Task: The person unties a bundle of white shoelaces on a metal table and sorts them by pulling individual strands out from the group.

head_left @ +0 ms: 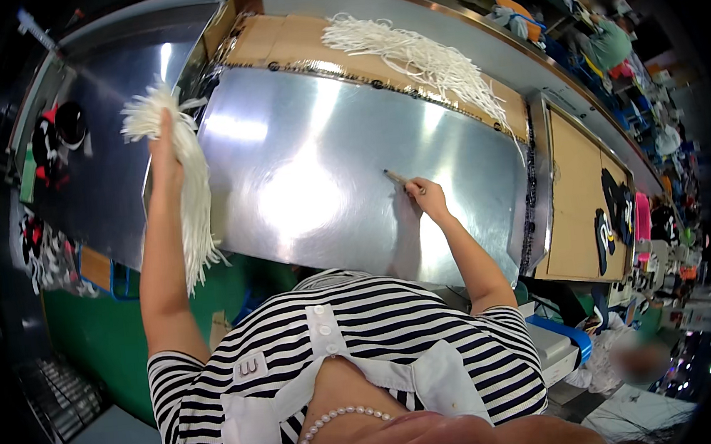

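My left hand (pixel 165 158) is closed around a thick bundle of white cords (pixel 195 209) at the left edge of the shiny metal tabletop (pixel 364 121). One end of the bundle fans out above my fingers; the other hangs down past the table edge. Over the tabletop, my right hand (pixel 429 199) grips a thin brownish stick-like tool (pixel 394 175), its dark tip pointing up and to the left. What kind of tool it is I cannot make out.
A second pile of white cords (pixel 417 54) lies on a cardboard strip (pixel 283 40) along the far side. Dark tape lines the tabletop's edges. To the right is a cardboard-lined tray (pixel 575 205) with dark gloves or socks (pixel 613 210). Another metal table (pixel 119 190) holds black-and-red items.
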`<state>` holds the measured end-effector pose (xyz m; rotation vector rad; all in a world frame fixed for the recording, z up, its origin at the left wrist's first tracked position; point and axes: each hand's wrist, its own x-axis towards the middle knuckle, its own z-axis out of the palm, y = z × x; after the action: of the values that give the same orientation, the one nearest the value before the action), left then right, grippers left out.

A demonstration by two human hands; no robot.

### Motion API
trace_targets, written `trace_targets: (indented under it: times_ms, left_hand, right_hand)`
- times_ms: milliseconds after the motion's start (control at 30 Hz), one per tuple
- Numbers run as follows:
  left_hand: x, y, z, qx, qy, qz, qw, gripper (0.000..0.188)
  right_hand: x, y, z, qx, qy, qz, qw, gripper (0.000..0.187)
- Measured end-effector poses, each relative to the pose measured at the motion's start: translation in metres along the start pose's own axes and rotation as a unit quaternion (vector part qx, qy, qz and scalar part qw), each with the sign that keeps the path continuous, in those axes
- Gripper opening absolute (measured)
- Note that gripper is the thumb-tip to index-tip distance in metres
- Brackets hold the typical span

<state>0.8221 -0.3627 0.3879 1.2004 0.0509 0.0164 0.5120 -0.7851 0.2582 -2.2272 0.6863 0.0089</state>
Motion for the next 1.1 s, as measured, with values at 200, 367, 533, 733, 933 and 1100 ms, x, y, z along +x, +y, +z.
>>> trace_targets:
  times_ms: [200,367,533,733,933,1100]
  left_hand:
    - [0.034,-0.128,0.020,0.667,0.080,0.084,0.736,0.072]
    - [0.008,-0.140,0.113,0.532,-0.173,0.363,0.745,0.060]
    - [0.002,-0.166,0.228,0.467,-0.400,0.316,0.723,0.061]
    - [0.052,-0.234,0.329,0.534,-0.461,0.346,0.618,0.086]
    - [0.113,-0.276,0.408,0.619,-0.440,0.359,0.543,0.110]
    - [0.144,-0.292,0.445,0.687,-0.464,0.283,0.482,0.118]
  right_hand:
    - [0.009,0.016,-0.007,-0.159,0.062,-0.110,0.979,0.017]
    - [0.025,0.016,-0.004,-0.246,-0.003,-0.091,0.965,0.025]
    - [0.045,0.017,-0.022,-0.237,-0.093,-0.077,0.964,0.039]
    - [0.125,0.010,-0.099,-0.280,-0.127,-0.059,0.950,0.050]
    - [0.306,0.059,-0.181,-0.222,0.179,-0.253,0.924,0.080]
    - [0.392,0.067,-0.187,-0.301,0.111,-0.191,0.928,0.109]
